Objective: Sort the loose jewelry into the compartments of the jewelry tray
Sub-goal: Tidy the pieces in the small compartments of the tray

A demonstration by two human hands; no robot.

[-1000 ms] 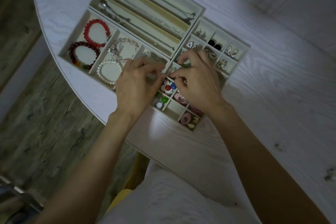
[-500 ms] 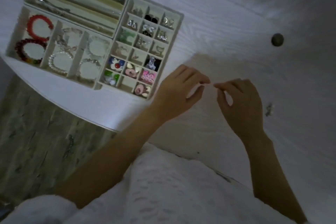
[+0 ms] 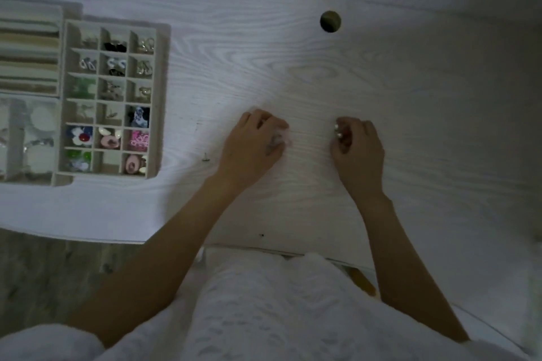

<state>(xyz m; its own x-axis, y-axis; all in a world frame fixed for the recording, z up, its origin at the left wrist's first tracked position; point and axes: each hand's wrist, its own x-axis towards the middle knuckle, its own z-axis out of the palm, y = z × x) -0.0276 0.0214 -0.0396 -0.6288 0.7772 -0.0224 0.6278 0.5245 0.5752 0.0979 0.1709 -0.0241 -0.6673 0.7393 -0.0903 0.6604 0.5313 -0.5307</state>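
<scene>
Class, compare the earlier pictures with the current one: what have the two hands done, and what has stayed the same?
Both hands left the jewelry tray and came down onto the bare table to its right. The right hand now pinches small pearl-like beads; the left hand curls over something pale and blurred. The tray's filled compartments look unchanged.

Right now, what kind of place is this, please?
Probably a home desk or dressing table, not a shop. The white wood-grain tabletop has a round cable hole, a wooden floor shows below its edge, and a beige jewelry tray with earrings in small compartments sits on it.
</scene>
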